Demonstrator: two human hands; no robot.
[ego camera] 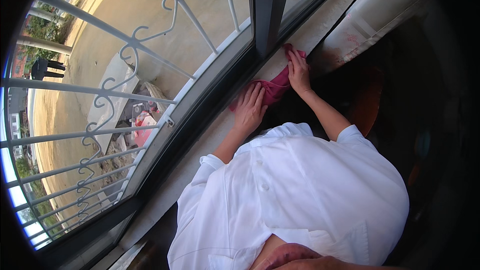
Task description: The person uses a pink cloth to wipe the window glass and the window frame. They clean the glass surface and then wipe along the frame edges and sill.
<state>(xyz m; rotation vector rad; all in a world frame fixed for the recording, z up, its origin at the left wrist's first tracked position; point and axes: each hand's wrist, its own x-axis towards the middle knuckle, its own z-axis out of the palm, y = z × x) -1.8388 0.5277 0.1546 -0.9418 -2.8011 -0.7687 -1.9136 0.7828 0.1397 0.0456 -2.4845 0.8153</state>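
Note:
A deep pink cloth (pixel 275 89) lies stretched and creased along the white windowsill (pixel 187 163). Over its lower-left end, my left hand (pixel 249 105) presses down with the fingers extended; some of the cloth shows past both sides of the hand. My right hand (pixel 299 72) has its fingers on the bunched far end, near the base of the dark window mullion (pixel 267 15). Between the two hands the cloth sags over the sill's inner edge. My palms hide the parts of the cloth beneath them.
A dark window frame (pixel 195 114) borders the sill, with a sliding-sash latch (pixel 169 120) on it. Outside stands a white scrolled metal grille (pixel 146 93), with rubble and boards beyond. A flower-patterned curtain (pixel 360 26) hangs at upper right. A brown curved surface (pixel 369 101) is in shadow.

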